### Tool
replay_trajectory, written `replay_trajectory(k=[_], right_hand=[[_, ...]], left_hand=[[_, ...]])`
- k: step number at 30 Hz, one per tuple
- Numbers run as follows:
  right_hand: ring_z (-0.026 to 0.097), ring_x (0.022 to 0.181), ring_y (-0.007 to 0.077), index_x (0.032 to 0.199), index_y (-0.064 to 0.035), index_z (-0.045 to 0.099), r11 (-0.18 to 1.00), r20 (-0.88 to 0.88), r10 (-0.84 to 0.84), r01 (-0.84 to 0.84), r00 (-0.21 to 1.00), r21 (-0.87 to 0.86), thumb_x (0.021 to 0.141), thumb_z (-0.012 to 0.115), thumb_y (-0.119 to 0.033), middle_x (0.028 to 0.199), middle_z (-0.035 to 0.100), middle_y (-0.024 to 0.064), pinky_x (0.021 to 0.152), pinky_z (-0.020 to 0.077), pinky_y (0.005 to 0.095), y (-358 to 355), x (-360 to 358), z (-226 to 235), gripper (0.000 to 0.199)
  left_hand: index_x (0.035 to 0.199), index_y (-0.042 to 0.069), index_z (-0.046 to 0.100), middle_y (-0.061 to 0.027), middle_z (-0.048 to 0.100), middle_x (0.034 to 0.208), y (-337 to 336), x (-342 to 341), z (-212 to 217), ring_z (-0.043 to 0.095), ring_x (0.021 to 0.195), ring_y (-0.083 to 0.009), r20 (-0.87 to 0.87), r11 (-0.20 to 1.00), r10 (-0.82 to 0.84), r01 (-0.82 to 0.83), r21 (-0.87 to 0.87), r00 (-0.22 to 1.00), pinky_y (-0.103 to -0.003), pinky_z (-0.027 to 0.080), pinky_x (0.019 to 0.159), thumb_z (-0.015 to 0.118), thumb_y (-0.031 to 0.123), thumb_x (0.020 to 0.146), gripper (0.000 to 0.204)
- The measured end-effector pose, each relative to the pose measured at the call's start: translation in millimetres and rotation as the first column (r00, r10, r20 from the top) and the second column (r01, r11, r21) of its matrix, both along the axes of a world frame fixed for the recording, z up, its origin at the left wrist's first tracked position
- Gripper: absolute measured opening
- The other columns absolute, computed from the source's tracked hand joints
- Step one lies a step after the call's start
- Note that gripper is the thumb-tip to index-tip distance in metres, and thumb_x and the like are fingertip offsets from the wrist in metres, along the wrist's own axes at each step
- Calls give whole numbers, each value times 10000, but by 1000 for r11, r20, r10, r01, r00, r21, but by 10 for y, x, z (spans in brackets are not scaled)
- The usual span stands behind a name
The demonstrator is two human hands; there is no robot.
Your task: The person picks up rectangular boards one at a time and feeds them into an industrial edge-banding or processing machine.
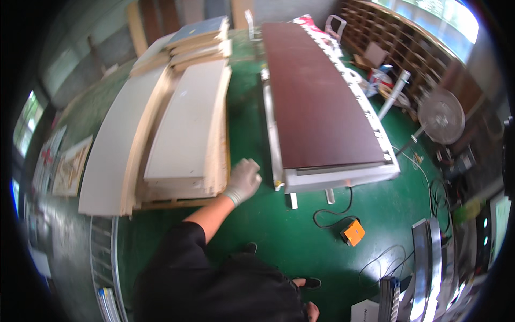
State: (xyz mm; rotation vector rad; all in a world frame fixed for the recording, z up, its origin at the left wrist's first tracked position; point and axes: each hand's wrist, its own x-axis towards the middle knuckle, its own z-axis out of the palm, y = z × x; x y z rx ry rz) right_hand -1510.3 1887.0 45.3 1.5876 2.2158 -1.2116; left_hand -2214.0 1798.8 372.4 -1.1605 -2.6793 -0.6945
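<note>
Dark sleeve (188, 241), gloved left hand (243, 181) loosely open beside pale stacked boards (185, 134); right hand (312, 311) unclear

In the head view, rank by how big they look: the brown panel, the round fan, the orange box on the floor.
1. Brown panel
2. Round fan
3. Orange box

Fisheye bending distorts sizes, but the gaps are plain.

light: daylight, medium-bright, from window (456, 16) top right, blown out, second window (24, 123) far left | glare: soft sheen on green floor (279, 225) below the brown panel (316, 91) | shadows: weak, diffuse | distortion: strong fisheye, panel edges bow, black vignette at rim | blur: smeared lower-left and lower-right of panel, centre fairly sharp
</note>
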Motion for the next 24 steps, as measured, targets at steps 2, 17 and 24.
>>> replay_trajectory(k=[2,17,24], right_hand=[[628,830,269,1124,-45,699,988,-30,132,-134,991,-75,970,590,-278,960,695,147,773,516,424,102,-843,488,300],[531,623,114,854,23,663,989,-74,-104,95,992,-112,928,596,-216,691,583,22,568,425,304,1160,-1969,1591,259],[621,698,127,1076,44,720,975,-19,158,-159,987,-158,945,646,-272,802,682,40,632,496,297,843,-2229,1299,350]], left_hand=[[1292,43,569,-229,564,1316,-1036,-741,-610,507,1253,-419,-247,925,377,-349,150,893,-511,408,1069,650,259,881,471],[1428,126,525,-174,563,1412,-3849,-1852,-1023,514,1306,-390,172,136,976,-991,14,137,-547,416,1055,640,483,898,649],[1387,114,546,-204,613,1296,-3442,-1348,-1167,556,1217,-397,62,208,973,-960,186,223,-537,440,1005,659,409,905,576]])
